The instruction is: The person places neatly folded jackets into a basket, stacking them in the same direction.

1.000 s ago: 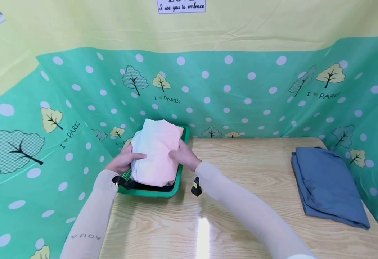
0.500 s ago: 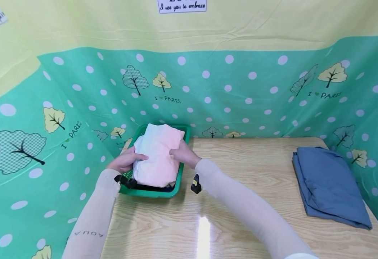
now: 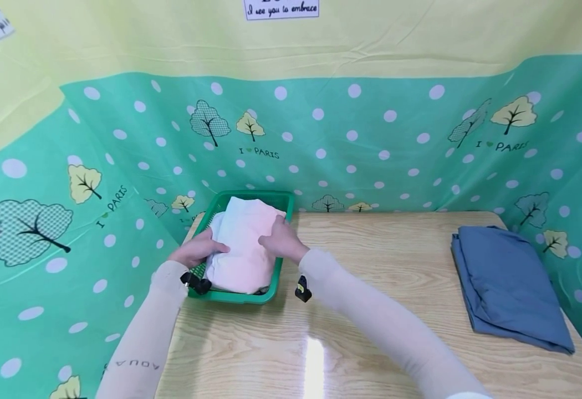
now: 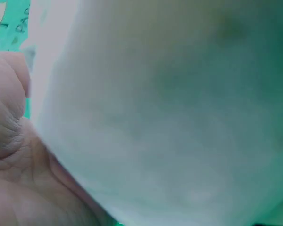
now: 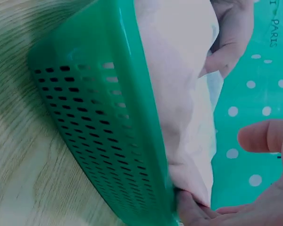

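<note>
Right wrist view alone showing right hand (image 5: 271, 207) loose, thumb clear of pale cloth (image 5: 174, 70) inside green basket (image 5: 141, 108), left hand (image 3: 198, 248) gripping cloth, wooden table (image 3: 396, 249) beneath basket, dotted curtain (image 3: 371, 100) behind it.

Blue cloth (image 3: 512, 288) — folded, wooden table (image 3: 386, 249), dotted curtain (image 3: 366, 149)

1. From head height, the table (image 3: 241, 349) is being viewed obliquely downward, the patterned curtain (image 3: 361, 183) being faced behind.
2. At the left wrist, most of the frame is being filled by the pale cloth (image 4: 146, 117), blurred by nearness.
3. At the right wrist, the green basket (image 5: 139, 103) is being viewed closely from outside, turned sideways.
4. Basket and cloth are being shared by head and right-wrist views.
</note>
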Demonstrator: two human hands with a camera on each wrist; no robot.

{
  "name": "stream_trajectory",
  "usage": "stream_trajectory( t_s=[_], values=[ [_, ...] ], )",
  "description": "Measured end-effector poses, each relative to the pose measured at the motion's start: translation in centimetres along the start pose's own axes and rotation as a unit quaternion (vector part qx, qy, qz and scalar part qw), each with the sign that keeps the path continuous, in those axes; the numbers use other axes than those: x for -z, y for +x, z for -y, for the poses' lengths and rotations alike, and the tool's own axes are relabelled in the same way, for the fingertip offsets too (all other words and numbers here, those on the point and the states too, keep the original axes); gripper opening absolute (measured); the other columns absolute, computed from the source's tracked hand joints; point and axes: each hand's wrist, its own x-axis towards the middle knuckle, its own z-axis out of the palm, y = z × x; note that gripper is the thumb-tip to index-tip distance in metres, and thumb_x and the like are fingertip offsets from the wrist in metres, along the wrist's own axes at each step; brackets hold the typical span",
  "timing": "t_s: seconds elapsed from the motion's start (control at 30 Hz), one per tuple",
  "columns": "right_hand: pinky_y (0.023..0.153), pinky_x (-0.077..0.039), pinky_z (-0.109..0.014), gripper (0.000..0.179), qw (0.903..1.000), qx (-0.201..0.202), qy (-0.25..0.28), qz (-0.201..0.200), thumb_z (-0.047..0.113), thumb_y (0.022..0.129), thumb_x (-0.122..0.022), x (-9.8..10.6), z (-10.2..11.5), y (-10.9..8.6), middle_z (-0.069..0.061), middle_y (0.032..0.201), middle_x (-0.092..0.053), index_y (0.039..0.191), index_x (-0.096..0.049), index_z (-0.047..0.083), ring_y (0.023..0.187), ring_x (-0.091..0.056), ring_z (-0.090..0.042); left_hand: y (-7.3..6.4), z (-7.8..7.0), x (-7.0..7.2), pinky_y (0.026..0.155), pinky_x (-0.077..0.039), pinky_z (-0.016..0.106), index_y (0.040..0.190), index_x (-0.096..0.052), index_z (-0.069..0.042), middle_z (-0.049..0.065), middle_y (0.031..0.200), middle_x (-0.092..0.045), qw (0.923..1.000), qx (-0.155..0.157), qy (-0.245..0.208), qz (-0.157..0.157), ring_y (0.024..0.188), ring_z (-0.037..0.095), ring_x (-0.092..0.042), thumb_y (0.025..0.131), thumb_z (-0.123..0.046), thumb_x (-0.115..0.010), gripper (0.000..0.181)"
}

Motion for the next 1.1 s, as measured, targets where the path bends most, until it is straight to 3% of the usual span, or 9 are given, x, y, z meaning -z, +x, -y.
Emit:
stream_trajectory(
  t_s=[0.13,0.33,0.47,0.6,0.77,0.87,0.93,1.0,1.1],
  values=[
    [0.119,-0.037,-0.045,0.086,0.9986,0.013,-0.050,-0.007,0.028,0.097,-0.063,-0.5,0.0,-0.3,-0.028,0.159,-0.020,0.160,-0.012,-0.005,0.146,-0.028,-0.036,0.0,0.1,-0.1,0.108,-0.043,0.041,0.155,-0.020,-0.006,0.019,0.150,-0.036,0.9998,0.003,0.021,0.004,0.132,0.035,-0.042,0.096,-0.003,-0.063,0.073],
    [0.107,-0.040,-0.042,0.066,0.9938,0.042,-0.102,-0.016,0.027,0.096,-0.064,-0.9,-0.1,-0.9,-0.022,0.141,-0.029,0.145,-0.036,-0.006,0.129,-0.028,-0.035,-0.2,-0.3,-0.5,0.118,-0.035,0.054,0.157,-0.018,-0.003,0.023,0.155,-0.033,0.9969,0.011,0.076,-0.018,0.137,0.038,-0.038,0.096,-0.008,-0.065,0.077],
    [0.108,-0.040,-0.043,0.060,0.9841,0.062,-0.166,-0.012,0.031,0.097,-0.064,-1.4,-0.2,-1.3,-0.019,0.141,-0.037,0.143,-0.043,-0.003,0.125,-0.032,-0.033,-0.6,-1.0,-1.0,0.124,-0.023,0.060,0.160,0.012,0.001,0.031,0.166,-0.012,0.9858,0.059,0.145,-0.060,0.150,0.045,-0.023,0.096,-0.020,-0.066,0.103],
    [0.110,-0.037,-0.044,0.057,0.9659,0.088,-0.243,0.011,0.034,0.098,-0.060,-2.0,-0.7,-1.5,-0.014,0.137,-0.048,0.143,-0.048,0.002,0.123,-0.039,-0.030,-0.8,-1.8,-1.7,0.121,-0.026,0.064,0.154,0.033,-0.003,0.037,0.165,0.004,0.9674,0.068,0.220,-0.106,0.151,0.055,-0.018,0.096,-0.020,-0.068,0.118],
    [0.113,-0.032,-0.047,0.052,0.9474,0.116,-0.296,0.035,0.036,0.100,-0.057,-2.8,-1.4,-1.7,-0.010,0.136,-0.054,0.142,-0.051,0.006,0.127,-0.044,-0.028,-0.9,-2.5,-2.6,0.111,-0.037,0.070,0.165,0.007,-0.014,0.031,0.166,0.010,0.9316,-0.005,0.335,-0.142,0.147,0.061,-0.017,0.092,-0.013,-0.072,0.108],
    [0.116,-0.030,-0.050,0.049,0.9399,0.124,-0.316,0.038,0.036,0.101,-0.055,-3.0,-1.5,-1.8,-0.008,0.137,-0.057,0.141,-0.054,0.009,0.131,-0.047,-0.028,-1.0,-2.6,-3.0,0.109,-0.036,0.074,0.163,-0.023,-0.014,0.023,0.170,0.005,0.9020,-0.053,0.409,-0.127,0.150,0.058,-0.011,0.092,-0.009,-0.071,0.086],
    [0.117,-0.029,-0.051,0.046,0.9358,0.127,-0.327,0.037,0.036,0.101,-0.055,-3.2,-1.6,-1.8,-0.007,0.137,-0.059,0.140,-0.056,0.011,0.131,-0.049,-0.026,-1.1,-2.6,-3.1,0.110,-0.035,0.075,0.157,-0.040,-0.013,0.020,0.171,-0.007,0.8861,-0.077,0.445,-0.105,0.150,0.056,-0.015,0.094,-0.007,-0.068,0.070],
    [0.118,-0.028,-0.051,0.044,0.9315,0.130,-0.338,0.037,0.036,0.101,-0.054,-3.3,-1.7,-1.8,-0.005,0.135,-0.061,0.137,-0.058,0.012,0.132,-0.050,-0.026,-1.1,-2.5,-3.3,0.110,-0.033,0.076,0.152,-0.049,-0.011,0.021,0.169,-0.020,0.8752,-0.091,0.468,-0.083,0.149,0.055,-0.023,0.096,-0.006,-0.065,0.058],
    [0.119,-0.026,-0.051,0.042,0.9266,0.137,-0.348,0.038,0.036,0.101,-0.053,-3.4,-1.8,-1.9,-0.005,0.137,-0.061,0.136,-0.060,0.013,0.134,-0.050,-0.025,-1.0,-2.2,-3.3,0.113,-0.033,0.073,0.150,-0.051,-0.010,0.023,0.164,-0.032,0.8733,-0.088,0.476,-0.056,0.147,0.053,-0.032,0.099,-0.006,-0.060,0.052]
  ],
)
